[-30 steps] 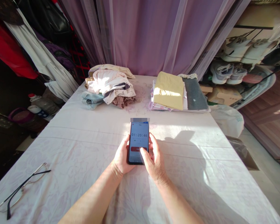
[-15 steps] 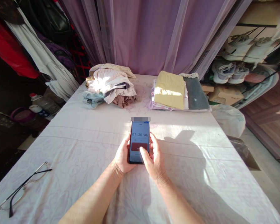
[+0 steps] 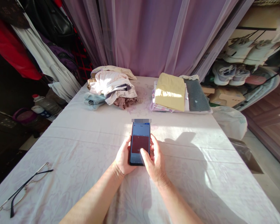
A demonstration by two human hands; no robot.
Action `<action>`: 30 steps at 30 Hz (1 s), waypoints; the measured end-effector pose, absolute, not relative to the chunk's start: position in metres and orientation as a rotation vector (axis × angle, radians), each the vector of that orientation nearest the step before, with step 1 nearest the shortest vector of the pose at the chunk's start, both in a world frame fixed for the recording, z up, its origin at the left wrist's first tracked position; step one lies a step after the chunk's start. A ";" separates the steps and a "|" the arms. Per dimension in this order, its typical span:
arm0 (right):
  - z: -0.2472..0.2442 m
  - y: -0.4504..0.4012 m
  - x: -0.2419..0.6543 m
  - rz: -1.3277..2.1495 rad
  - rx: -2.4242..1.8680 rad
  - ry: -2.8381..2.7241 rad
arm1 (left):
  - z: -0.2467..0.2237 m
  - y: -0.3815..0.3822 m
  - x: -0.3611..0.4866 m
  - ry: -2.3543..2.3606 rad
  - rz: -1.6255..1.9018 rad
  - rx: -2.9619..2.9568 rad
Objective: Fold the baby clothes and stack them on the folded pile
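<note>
Both my hands hold a smartphone (image 3: 137, 144) upright above the light, flower-patterned cloth. My left hand (image 3: 124, 158) grips its left side, with the fingers hidden behind it. My right hand (image 3: 156, 160) wraps the right edge, and its thumb rests on the lower part of the screen. A dark red block fills the middle of the screen and covers part of a row of digits. Beyond the phone lie a heap of crumpled clothes (image 3: 114, 88) to the left and a folded yellow cloth (image 3: 170, 93) on a flat stack to the right.
Eyeglasses (image 3: 25, 189) lie at the near left of the cloth-covered table (image 3: 84, 146). A purple curtain (image 3: 140, 37) hangs behind it. Bottles (image 3: 45, 104) stand on the left, below hanging clothes. Shoes (image 3: 231, 74) and a cardboard box (image 3: 227, 96) sit on shelves at the right.
The dark red block on the phone screen has grown upward over the timer digits. My hands keep the same hold; the whole view has shifted slightly.
</note>
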State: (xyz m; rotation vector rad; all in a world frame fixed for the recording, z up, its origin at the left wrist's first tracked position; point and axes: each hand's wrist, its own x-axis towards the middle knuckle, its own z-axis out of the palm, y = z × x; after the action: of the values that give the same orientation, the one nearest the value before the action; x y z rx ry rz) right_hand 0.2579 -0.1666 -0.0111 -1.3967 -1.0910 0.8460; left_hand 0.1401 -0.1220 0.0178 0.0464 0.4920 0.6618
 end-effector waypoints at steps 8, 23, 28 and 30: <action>-0.012 -0.166 0.257 0.867 -1.375 -1.070 | 0.016 -0.122 0.140 0.500 0.664 0.046; -0.013 -0.166 0.258 0.901 -1.339 -1.058 | 0.020 -0.122 0.140 0.581 0.669 0.027; -0.014 -0.166 0.257 0.882 -1.324 -1.068 | 0.016 -0.122 0.140 0.555 0.664 0.043; -0.013 -0.166 0.257 0.880 -1.324 -1.068 | 0.015 -0.123 0.139 0.536 0.664 0.049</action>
State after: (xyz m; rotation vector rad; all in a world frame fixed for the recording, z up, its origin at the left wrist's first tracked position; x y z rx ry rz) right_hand 0.2572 -0.1657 -0.0133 -1.3236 -1.0679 0.8803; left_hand 0.1392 -0.1226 0.0152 0.0495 0.5356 0.6645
